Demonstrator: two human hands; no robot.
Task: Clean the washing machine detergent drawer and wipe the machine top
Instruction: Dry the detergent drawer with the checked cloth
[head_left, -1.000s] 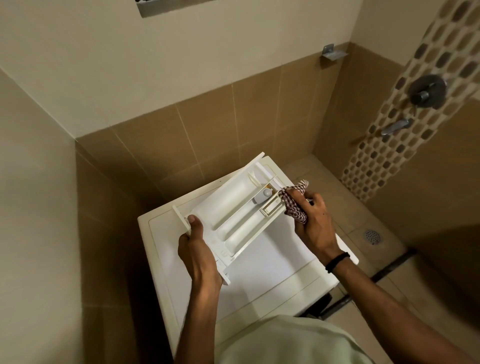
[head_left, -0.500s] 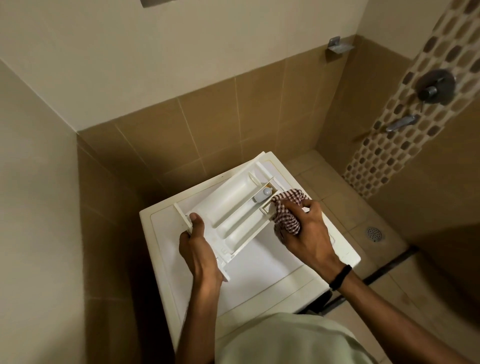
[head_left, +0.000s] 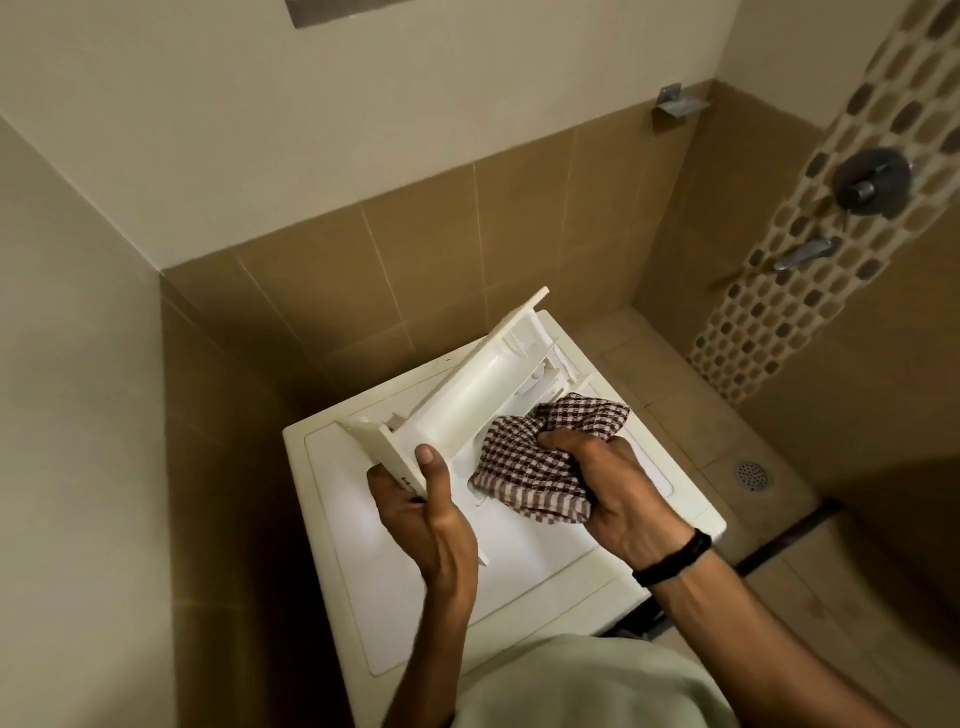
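The white detergent drawer (head_left: 470, 387) is held in the air over the white washing machine top (head_left: 524, 566), turned on its side so its rounded underside faces me. My left hand (head_left: 421, 512) grips its front panel at the near end, thumb up along the panel. My right hand (head_left: 602, 480) grips a bunched brown-and-white checked cloth (head_left: 535, 467), which lies against the drawer's lower side. The drawer's compartments are mostly turned away from view.
The machine stands in a corner of brown-tiled walls (head_left: 441, 249). To the right lies a tiled shower floor with a round drain (head_left: 751, 474), a wall tap (head_left: 805, 253) and a valve (head_left: 872, 182) on a mosaic strip. A metal bracket (head_left: 678, 106) sits high on the wall.
The drawer has been rolled from compartments-up onto its side. The cloth has moved from the far compartment end down to the drawer's near underside.
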